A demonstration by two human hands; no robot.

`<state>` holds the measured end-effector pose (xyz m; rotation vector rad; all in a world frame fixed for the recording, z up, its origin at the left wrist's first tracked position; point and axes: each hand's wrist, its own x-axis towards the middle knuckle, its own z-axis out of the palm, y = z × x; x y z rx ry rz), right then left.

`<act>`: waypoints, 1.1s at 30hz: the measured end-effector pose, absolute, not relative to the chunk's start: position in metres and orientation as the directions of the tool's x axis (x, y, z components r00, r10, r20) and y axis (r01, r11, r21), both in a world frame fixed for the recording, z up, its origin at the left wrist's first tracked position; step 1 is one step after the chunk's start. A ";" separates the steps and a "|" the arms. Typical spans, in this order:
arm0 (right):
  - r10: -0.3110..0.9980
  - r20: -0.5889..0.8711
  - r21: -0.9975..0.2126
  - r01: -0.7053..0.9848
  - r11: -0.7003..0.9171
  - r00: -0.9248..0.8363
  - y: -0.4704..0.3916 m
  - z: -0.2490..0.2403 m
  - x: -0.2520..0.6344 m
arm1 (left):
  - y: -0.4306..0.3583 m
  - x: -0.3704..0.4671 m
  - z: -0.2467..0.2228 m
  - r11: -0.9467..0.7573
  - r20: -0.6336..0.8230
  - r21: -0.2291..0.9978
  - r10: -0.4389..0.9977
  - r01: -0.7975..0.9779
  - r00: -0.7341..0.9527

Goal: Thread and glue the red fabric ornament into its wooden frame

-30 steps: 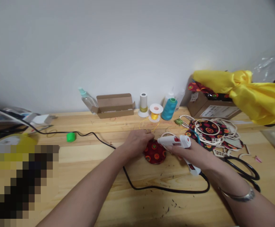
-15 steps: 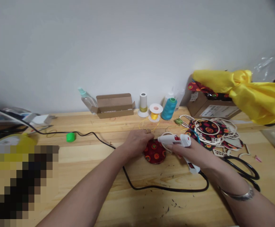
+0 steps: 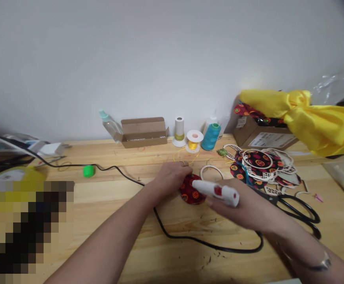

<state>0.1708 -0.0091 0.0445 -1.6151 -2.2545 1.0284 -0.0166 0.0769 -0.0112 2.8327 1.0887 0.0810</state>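
A white hot glue gun is gripped in my right hand, its nozzle over a round dark-red patterned fabric piece on the table. Whether the nozzle touches the fabric I cannot tell. My left hand has its fingers closed at the upper left edge of that fabric piece. Just beyond the glue gun lies a pale ring. The gun's black cord loops across the table toward the left.
Behind the hands stand an open cardboard box, thread spools and a blue thread cone. At right are piled wooden frames and fabric, black-handled scissors and a box with yellow cloth. A green cap lies left.
My right hand has lowered and turned the glue gun, bringing its nozzle from the fabric's upper right edge to over the fabric. My left hand stays in place.
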 end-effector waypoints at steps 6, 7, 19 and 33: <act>0.793 -0.060 -0.368 0.752 0.547 -0.607 -0.043 0.041 0.130 | 0.076 -0.016 -0.010 -0.735 0.021 0.115 0.674 0.668 0.738; 0.786 -0.057 -0.352 0.749 0.561 -0.615 -0.048 0.036 0.125 | 0.076 -0.016 -0.009 -0.734 0.021 0.112 0.676 0.670 0.737; 0.762 -0.169 -0.371 0.757 0.538 -0.625 -0.056 0.030 0.128 | 0.075 -0.016 -0.008 -0.736 0.028 0.090 0.675 0.671 0.737; 0.976 0.023 -0.222 0.951 0.217 -0.217 0.004 0.013 0.184 | 0.074 -0.015 -0.005 -0.730 0.019 0.124 0.679 0.672 0.734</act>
